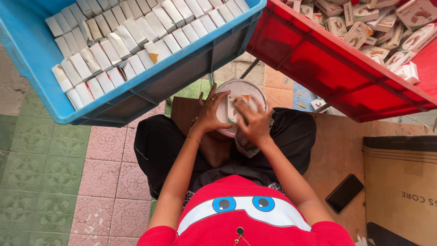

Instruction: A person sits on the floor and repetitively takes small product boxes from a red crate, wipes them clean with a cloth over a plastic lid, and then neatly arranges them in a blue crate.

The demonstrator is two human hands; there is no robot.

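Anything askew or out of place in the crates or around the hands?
Yes. In the blue crate one small box shows an orange corner, breaking the plain white rows. A black phone lies loose on the board beside the person.

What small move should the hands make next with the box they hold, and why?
Probably lift the small box forward and set it into the blue crate. Both the left hand and the right hand grip it over the round white container; the crate holds neat rows of wrapped boxes, while the red crate holds loose ones.
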